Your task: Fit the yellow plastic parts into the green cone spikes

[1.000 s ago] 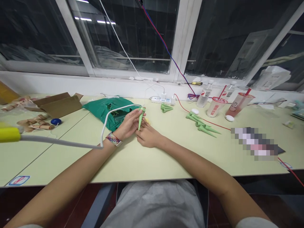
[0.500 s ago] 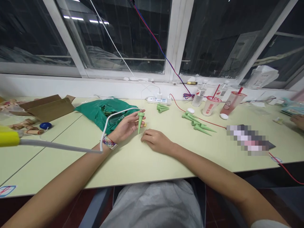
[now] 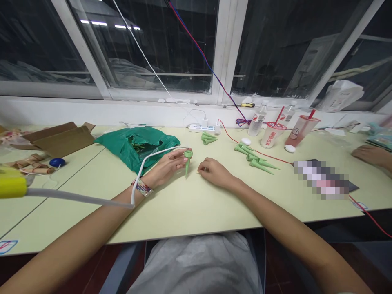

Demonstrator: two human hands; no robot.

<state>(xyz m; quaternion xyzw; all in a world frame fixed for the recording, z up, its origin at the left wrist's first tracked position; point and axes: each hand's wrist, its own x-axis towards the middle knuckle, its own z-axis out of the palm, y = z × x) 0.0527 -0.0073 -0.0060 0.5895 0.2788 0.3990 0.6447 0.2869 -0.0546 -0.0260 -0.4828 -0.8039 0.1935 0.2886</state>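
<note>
Plainly green spike (image 3: 188, 161), wide-collared, tapering tip-down; left hand (image 3: 165, 168) gripping it, right hand (image 3: 214, 173) pinching pale bit (image 3: 198, 172).

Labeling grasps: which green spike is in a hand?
The upright green spike in the left hand, wide end up; the other loose spikes lie on the table.

Below the near edge of the desk (image 3: 171, 220) shows a creased grey top (image 3: 199, 261), while a broad, multicoloured patterned bracelet (image 3: 142, 187) circles the wrist of the left hand (image 3: 163, 168) and both forearms (image 3: 269, 210) are bare.
</note>
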